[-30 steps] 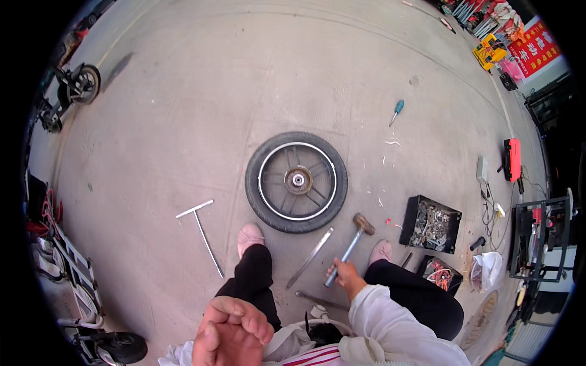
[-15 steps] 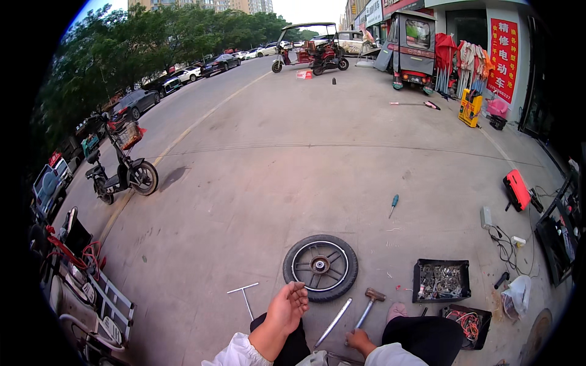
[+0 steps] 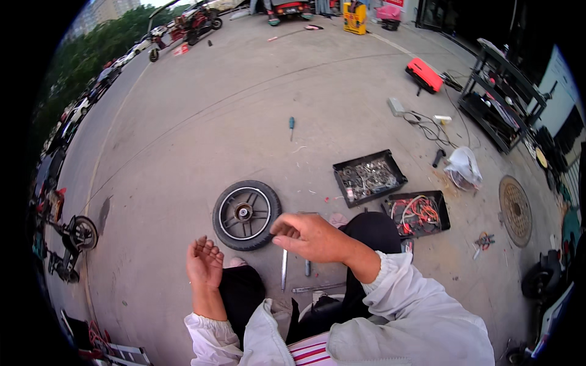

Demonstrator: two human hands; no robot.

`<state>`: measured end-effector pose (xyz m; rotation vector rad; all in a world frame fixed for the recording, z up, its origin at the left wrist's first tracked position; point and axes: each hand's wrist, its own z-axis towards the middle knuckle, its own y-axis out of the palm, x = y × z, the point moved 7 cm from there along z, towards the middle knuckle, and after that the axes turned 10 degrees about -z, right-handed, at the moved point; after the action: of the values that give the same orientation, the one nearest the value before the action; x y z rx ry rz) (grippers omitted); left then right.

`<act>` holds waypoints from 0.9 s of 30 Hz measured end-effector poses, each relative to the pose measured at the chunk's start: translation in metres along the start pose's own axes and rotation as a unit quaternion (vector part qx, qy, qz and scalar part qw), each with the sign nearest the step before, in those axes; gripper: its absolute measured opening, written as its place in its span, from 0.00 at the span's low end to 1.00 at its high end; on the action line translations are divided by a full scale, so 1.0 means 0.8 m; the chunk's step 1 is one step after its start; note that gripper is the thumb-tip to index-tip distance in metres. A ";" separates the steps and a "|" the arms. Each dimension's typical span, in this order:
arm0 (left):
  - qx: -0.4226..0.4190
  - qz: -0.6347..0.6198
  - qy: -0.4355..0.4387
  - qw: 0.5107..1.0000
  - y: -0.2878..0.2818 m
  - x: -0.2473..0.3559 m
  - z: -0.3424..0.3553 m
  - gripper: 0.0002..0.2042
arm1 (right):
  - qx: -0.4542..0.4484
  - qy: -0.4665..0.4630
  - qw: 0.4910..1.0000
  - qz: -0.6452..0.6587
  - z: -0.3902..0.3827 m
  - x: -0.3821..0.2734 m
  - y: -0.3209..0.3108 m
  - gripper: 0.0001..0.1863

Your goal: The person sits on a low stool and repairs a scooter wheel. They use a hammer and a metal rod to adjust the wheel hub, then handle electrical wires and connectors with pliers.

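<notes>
A wheel (image 3: pixel 265 232) with a black tyre and dark spoked rim lies flat on the ground before me. My left hand (image 3: pixel 206 263) is raised left of its near edge, palm up, fingers loosely curled and apart, holding nothing. Over the wheel's near right side hovers my right hand (image 3: pixel 314 236), fingers bent and thumb apart, with nothing visible in it. Below that hand shows the grey hammer handle (image 3: pixel 307 268); the hammer's head is hidden. A flat metal bar (image 3: pixel 284 269) lies between my feet, and another metal bar (image 3: pixel 318 288) lies crosswise nearer me.
Right of the wheel stand a black tray of small metal parts (image 3: pixel 373 177) and another black tray (image 3: pixel 444 211) with red wires. A screwdriver (image 3: pixel 292 125) lies farther off. A plastic bag (image 3: pixel 464 168), a manhole cover (image 3: pixel 516 210) and a black tool cart (image 3: pixel 497 100) are at the right.
My right hand has let go of the hammer and risen toward the wheel. My left hand has moved away from the wheel. The view has swung to the right.
</notes>
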<state>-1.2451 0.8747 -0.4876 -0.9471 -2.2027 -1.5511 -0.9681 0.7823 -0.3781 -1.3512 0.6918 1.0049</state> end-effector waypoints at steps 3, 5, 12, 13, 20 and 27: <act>-0.014 0.009 0.012 1.000 0.003 0.009 -0.011 0.13 | 0.061 -0.003 0.997 0.043 -0.004 0.009 -0.026 0.13; -0.022 0.023 0.006 0.999 0.009 0.005 -0.009 0.13 | 0.106 0.027 0.992 0.056 -0.011 0.030 -0.029 0.13; -0.002 0.060 0.005 0.998 0.007 0.000 0.001 0.12 | 0.035 0.021 0.998 -0.052 -0.017 0.041 0.019 0.14; 0.004 0.065 0.010 0.998 0.007 0.000 0.001 0.12 | 0.027 0.016 0.998 -0.061 -0.018 0.040 0.023 0.14; -0.010 0.071 -0.014 0.997 0.013 -0.015 0.007 0.13 | 0.004 -0.013 0.991 -0.132 -0.029 0.037 0.030 0.15; -0.012 0.047 -0.016 0.999 0.012 -0.014 0.013 0.12 | 0.007 -0.013 0.987 -0.159 -0.035 0.040 0.024 0.15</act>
<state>-1.2286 0.8822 -0.4909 -1.0746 -2.1312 -1.5341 -0.9669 0.7594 -0.4186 -1.3820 0.4458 0.7585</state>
